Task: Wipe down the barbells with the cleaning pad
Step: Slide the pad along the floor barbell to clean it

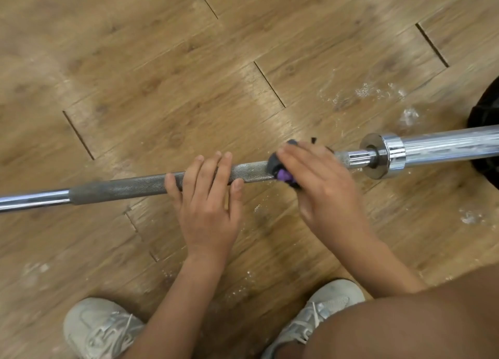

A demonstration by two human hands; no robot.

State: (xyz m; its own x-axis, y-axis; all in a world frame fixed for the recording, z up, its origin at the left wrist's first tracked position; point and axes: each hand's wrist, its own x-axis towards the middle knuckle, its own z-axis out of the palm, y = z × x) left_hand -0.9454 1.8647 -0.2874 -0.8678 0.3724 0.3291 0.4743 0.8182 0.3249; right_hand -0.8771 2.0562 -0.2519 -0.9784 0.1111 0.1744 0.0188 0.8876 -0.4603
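- Right hand (321, 180): fingers (294, 156) curled over the cleaning pad (280, 169), pressing it around the bar; only a dark grey fold and a purple patch of the pad show, at the 9 o'clock edge of the hand.
- Left hand (208, 196): just at 9 o'clock of the pad, fingers laid loosely across the knurled grip, thumb on the near side; not a tight clench.
- Barbell (121, 188): runs 9 to 3 o'clock across the frame, slightly tilted; dull knurled section under both hands, smooth chrome at far 9 o'clock.
- Collar (374, 156) and chrome sleeve (445, 146): at 3 o'clock of the right hand, close beside it.
- Wood-pattern floor (162, 75): pale smears near 2 o'clock.
- Grey shoes (100, 329): at 6 o'clock.
- Writing or brands: none legible.
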